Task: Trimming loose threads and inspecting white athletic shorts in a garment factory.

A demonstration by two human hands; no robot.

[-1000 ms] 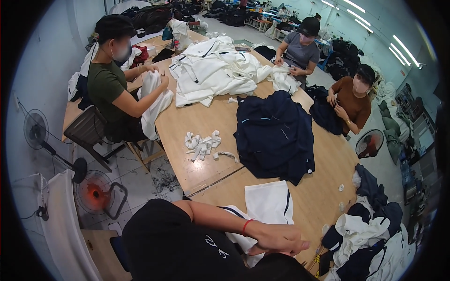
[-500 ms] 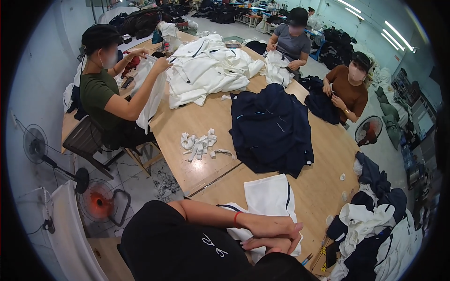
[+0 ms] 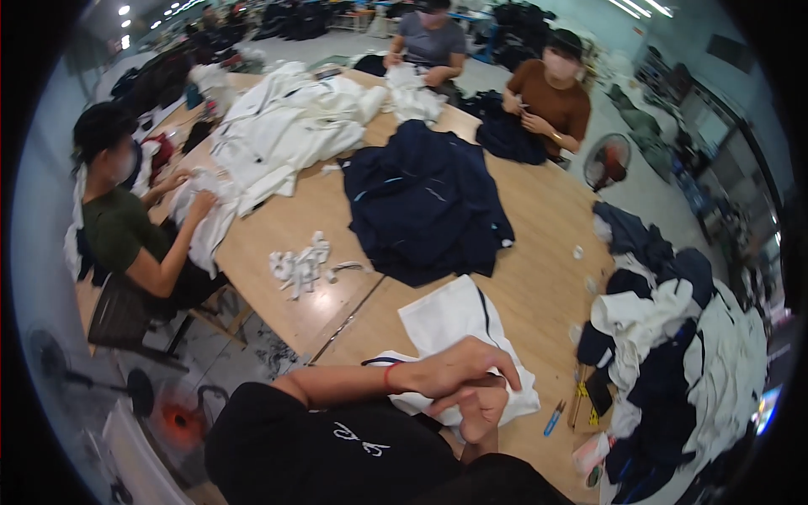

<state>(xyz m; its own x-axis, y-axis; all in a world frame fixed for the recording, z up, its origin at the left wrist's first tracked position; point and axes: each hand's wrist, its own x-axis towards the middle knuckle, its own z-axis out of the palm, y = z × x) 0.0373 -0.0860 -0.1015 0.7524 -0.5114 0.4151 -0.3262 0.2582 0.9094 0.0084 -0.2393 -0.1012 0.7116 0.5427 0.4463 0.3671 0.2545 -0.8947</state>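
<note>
Where 2 hands point(image 3: 450, 368) overlap, white cloth point(image 3: 444, 313) lies beneath; navy garments point(image 3: 425, 202) beyond

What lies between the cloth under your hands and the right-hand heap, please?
In the head view, blue snips lie beside the cloth, with a yellow strip and a dark piece nearer the heap.

The tan table point(image 3: 547, 278) bears white cloth point(image 3: 444, 316), navy cloth point(image 3: 421, 206) and pale scraps point(image 3: 300, 266).
</note>
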